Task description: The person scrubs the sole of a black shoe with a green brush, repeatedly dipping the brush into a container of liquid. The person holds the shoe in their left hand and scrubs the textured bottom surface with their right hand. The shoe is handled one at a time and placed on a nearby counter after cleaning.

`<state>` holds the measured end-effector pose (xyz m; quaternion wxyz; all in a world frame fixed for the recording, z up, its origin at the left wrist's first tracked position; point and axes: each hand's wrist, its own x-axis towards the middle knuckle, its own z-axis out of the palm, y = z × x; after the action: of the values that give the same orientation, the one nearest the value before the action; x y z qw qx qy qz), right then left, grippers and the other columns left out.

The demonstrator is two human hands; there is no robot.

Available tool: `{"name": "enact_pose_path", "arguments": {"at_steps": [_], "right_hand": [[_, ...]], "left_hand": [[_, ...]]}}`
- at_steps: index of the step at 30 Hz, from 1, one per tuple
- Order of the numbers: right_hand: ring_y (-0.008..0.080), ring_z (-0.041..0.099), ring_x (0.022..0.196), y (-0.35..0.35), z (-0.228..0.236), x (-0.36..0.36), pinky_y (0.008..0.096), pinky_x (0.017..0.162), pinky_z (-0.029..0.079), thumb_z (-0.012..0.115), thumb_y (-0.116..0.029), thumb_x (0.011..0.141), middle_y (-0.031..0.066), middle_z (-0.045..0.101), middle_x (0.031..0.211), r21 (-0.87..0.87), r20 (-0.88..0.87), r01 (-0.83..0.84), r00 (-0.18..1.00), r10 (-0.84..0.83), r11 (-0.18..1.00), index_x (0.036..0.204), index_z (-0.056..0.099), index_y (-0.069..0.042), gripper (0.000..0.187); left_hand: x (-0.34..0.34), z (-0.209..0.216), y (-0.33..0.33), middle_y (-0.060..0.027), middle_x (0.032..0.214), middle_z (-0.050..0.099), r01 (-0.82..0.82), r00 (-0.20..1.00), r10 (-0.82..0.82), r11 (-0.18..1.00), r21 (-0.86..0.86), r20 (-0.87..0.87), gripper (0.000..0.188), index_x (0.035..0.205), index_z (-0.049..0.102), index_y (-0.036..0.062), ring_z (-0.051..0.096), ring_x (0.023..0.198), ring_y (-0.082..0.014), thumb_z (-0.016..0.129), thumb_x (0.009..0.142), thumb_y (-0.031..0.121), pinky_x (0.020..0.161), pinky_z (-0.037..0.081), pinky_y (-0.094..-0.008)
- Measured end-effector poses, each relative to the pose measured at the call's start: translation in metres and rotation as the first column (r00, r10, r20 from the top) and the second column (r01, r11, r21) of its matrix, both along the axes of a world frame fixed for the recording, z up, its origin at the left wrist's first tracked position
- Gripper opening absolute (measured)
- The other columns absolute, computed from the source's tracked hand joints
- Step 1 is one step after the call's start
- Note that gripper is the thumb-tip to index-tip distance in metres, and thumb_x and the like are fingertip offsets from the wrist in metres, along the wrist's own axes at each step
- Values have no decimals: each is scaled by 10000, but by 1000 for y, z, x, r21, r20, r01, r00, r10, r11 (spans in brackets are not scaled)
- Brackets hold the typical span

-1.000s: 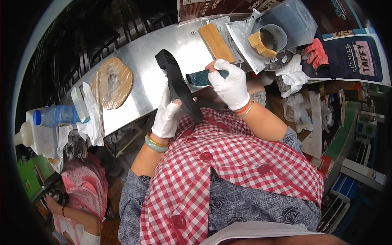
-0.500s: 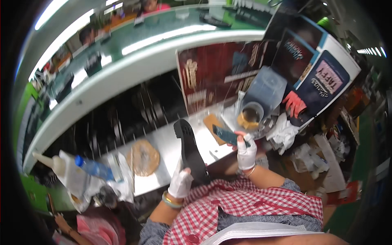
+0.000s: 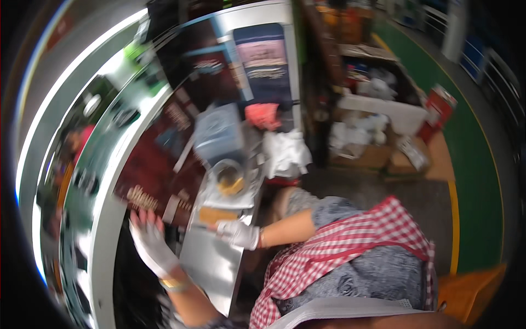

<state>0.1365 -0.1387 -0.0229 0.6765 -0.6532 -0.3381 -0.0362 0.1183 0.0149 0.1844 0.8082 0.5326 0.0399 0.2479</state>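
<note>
My left hand (image 3: 150, 244), in a white glove with bare fingertips, is open with its fingers spread. It is over the dark space beside the conveyor's pale rail (image 3: 104, 225), with nothing visible in it. My right hand (image 3: 236, 233), gloved the same way, is low over the shiny metal bench (image 3: 211, 268), beside a flat tan pad (image 3: 219, 214). Blur smears its fingers; a thin dark edge shows at their tips, but whether they grip it is unclear. Behind the pad is a clear plastic cup (image 3: 229, 180) with something yellowish at its base.
A translucent plastic bin (image 3: 219, 134) stands behind the cup. A coral glove (image 3: 263, 115) and crumpled white cloths (image 3: 287, 153) lie to its right. Printed cardboard panels (image 3: 156, 164) screen the bench. Cartons with white scraps (image 3: 356, 137) stand on the floor at right.
My view has swung to the right. The black heeled shoe sole has left my left hand, which has opened and reached toward the rail. My right hand has lowered to the bench beside the tan pad.
</note>
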Motion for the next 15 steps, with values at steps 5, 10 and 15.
{"name": "enact_pose_path", "arguments": {"at_steps": [5, 10, 15], "right_hand": [[262, 549, 1119, -9, 4, -11, 290, 935, 436, 524, -106, 878, 114, 566, 1221, -206, 98, 32, 995, -12, 978, 1245, 529, -84, 368], [255, 477, 1175, -35, 69, -21, 342, 980, 390, 498, -231, 892, 117, 540, 1233, -533, -197, -377, 926, 323, 757, 1265, 498, -91, 398], [239, 485, 1100, -33, 34, -31, 339, 922, 398, 506, -238, 881, 115, 544, 1159, -524, -98, -291, 954, 283, 800, 1203, 514, -76, 361]], "left_hand": [[-69, -104, -78, -126, 1059, 584, 9, 1000, -2, 891, 455, -17, 319, 1156, 551, -35, 582, 951, -212, 453, 932, 170, 869, 454, -340], [-82, -149, -86, -139, 1043, 607, 79, 978, -195, 682, 727, 77, 267, 1130, 540, -57, 572, 949, -215, 431, 890, -20, 896, 425, -332], [-81, -173, -79, -157, 1023, 618, -21, 995, -73, 458, 889, 61, 258, 1105, 553, -49, 590, 926, -237, 478, 863, -6, 857, 446, -342]]}}
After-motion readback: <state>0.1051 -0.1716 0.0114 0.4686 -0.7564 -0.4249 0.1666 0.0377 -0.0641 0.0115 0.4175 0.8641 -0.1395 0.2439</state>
